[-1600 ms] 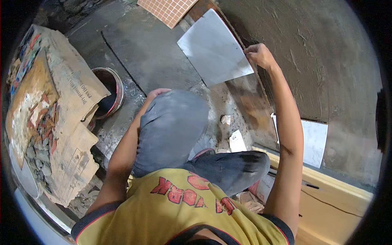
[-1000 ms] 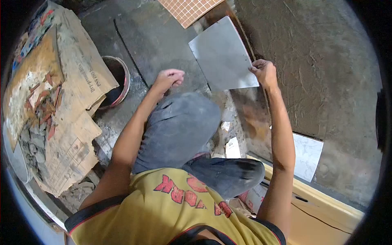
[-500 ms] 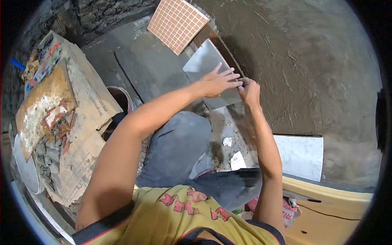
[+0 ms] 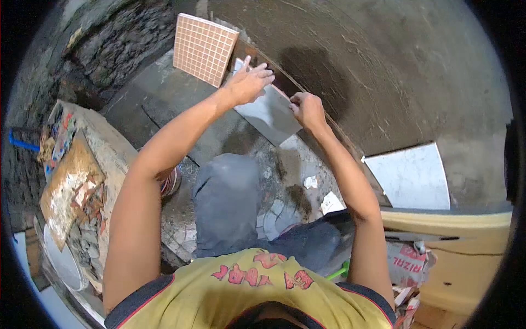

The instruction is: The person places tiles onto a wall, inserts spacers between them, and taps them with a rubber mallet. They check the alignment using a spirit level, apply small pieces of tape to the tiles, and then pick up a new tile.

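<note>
A pale grey tile [image 4: 269, 114] leans at the foot of the mortar-coated wall [image 4: 378, 82]. My left hand [image 4: 249, 83] is over the tile's far end, its fingers spread and partly covering that corner. At the near upper corner my right hand [image 4: 309, 111] has its thumb and curled fingers closed on the tile's edge. Just beyond my left hand stands another tile [image 4: 205, 48], its tan gridded back facing me. A white marbled tile [image 4: 411, 178] is set on the wall to the right of my right forearm.
On the left, a cardboard box [image 4: 123, 140] bears tile shards and rubble [image 4: 87, 208]. A bucket [image 4: 172, 181] is partly hidden behind my left arm. White scraps [image 4: 331, 203] lie on the floor by my knee. A yellow panel [image 4: 466, 263] stands at the lower right.
My left hand has moved away from my right hand toward the tile's far end. My right hand remains at the near corner. The camera view has shifted.
</note>
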Available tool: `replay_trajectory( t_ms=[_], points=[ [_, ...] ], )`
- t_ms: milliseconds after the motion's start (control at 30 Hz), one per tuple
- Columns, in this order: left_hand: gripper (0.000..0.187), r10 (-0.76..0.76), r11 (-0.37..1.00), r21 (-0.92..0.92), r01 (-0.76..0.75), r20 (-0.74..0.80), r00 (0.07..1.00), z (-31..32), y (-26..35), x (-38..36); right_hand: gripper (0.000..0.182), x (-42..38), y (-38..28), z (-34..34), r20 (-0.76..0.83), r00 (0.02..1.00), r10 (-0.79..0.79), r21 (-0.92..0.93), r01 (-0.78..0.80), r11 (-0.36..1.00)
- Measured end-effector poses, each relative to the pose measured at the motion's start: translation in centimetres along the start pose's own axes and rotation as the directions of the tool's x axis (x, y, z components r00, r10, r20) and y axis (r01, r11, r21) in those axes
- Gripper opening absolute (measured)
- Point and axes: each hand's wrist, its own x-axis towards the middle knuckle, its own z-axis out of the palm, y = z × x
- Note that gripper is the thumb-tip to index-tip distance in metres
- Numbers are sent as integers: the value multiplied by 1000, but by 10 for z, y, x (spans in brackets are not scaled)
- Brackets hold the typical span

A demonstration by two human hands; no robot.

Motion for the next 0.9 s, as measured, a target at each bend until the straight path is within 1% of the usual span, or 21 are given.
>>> replay_trajectory(
  t_ms=[33, 67, 100, 167, 200, 233, 300, 333, 433, 467, 567, 600, 700, 733, 800, 900],
  points=[
    [59, 59, 997, -53, -58, 14, 998, 8, 8, 4, 16, -2, -3, -3, 3, 1000, 13, 8, -13, 1000],
    [47, 61, 991, -114, -64, -26, 998, 15, 10, 8, 16, -6, -4, -7, -5, 1000, -21, -2, 21, 1000],
    [37, 85, 984, -144, -107, -148, 985, 37, 0, 13, 17, -10, 0, -13, -92, 995, -38, 30, 41, 999],
    [29, 52, 957, -279, -76, -91, 995, 22, 4, 12, 18, -20, 11, -25, -262, 962, -73, 78, 96, 992],
    [26, 80, 940, -314, -130, -167, 983, 24, 1, 9, 21, -29, 15, -38, -308, 951, -10, 172, 66, 983],
    [25, 92, 930, -337, -147, -176, 980, 25, -3, 6, 22, -40, 21, -49, -253, 959, 126, 262, -57, 964],
    [24, 113, 911, -374, -175, -183, 977, 24, -6, -4, 25, -67, 45, -55, -154, 946, 285, 329, -223, 918],
    [21, 97, 902, -389, -187, -242, 966, 20, -1, -10, 26, -81, 57, -51, -134, 924, 358, 335, -298, 894],
    [21, 73, 914, -366, -176, -278, 958, 21, 3, -19, 28, -112, 88, -34, 27, 879, 476, 276, -464, 842],
    [22, 89, 919, -345, -191, -290, 953, 30, -2, -20, 24, -117, 96, -24, 56, 891, 451, 313, -445, 839],
    [21, 84, 927, -333, -173, -264, 961, 24, 0, -24, 21, -130, 106, 7, 154, 837, 525, 159, -545, 823],
    [19, 64, 931, -330, -155, -272, 960, 20, 4, -25, 23, -136, 102, 10, 220, 825, 521, 152, -556, 817],
    [16, 13, 910, -401, -108, -234, 972, 0, 7, -22, 24, -144, 115, 56, 224, 773, 594, 79, -622, 779],
    [15, 19, 915, -382, -129, -277, 961, -13, 12, -21, 25, -145, 116, 62, 302, 737, 604, 98, -654, 750],
    [18, -18, 919, -387, -78, -238, 971, -41, 19, -20, 28, -150, 113, 80, 464, 651, 601, 125, -720, 683],
    [21, -89, 921, -390, -11, -237, 968, -89, 29, -20, 23, -162, 94, 142, 657, 485, 577, 268, -866, 423]
  ],
)
